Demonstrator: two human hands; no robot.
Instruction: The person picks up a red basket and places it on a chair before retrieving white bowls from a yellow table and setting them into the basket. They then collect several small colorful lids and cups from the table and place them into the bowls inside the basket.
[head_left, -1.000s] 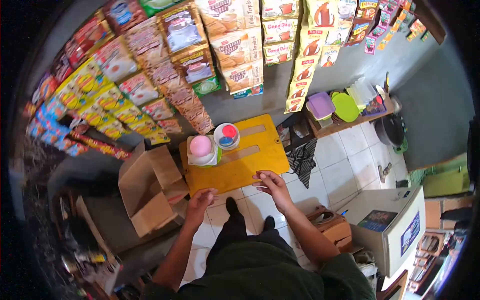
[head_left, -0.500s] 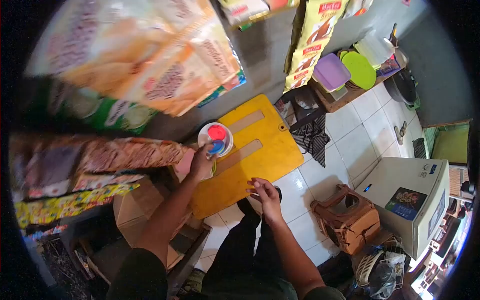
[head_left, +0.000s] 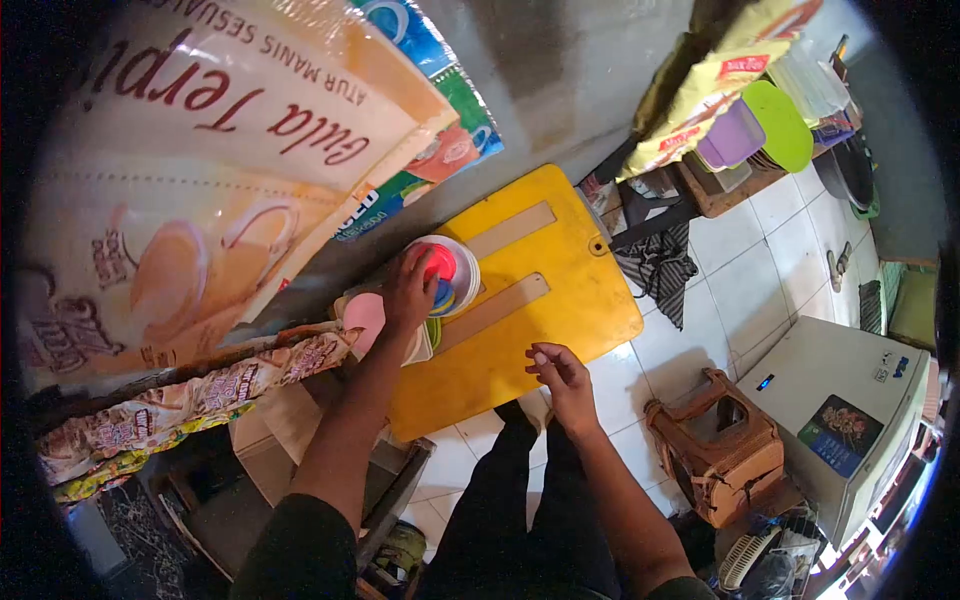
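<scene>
My left hand (head_left: 410, 290) reaches to a white round container (head_left: 465, 275) at the back left of the yellow board (head_left: 570, 290). Its fingers are bent over a red round lid (head_left: 438, 262) and a blue round piece (head_left: 443, 296) inside the container; whether they grip either is hidden. A pink round item (head_left: 364, 315) lies left of the wrist. Above the board's front edge hangs my right hand (head_left: 562, 377), its fingers curled loosely with thumb and index close together and nothing visible in them.
Hanging packets (head_left: 200, 200) fill the upper left, with yellow sachets (head_left: 700, 100) at the upper right. Green plates (head_left: 780, 125) stand on a low shelf. A brown wooden frame (head_left: 715, 450) and a white fridge (head_left: 840, 400) are at the right. Cardboard (head_left: 270, 440) sits lower left.
My left hand has moved up over the red lid in the container. The view has shifted, so the packets loom larger and the board and fridge sit further right.
</scene>
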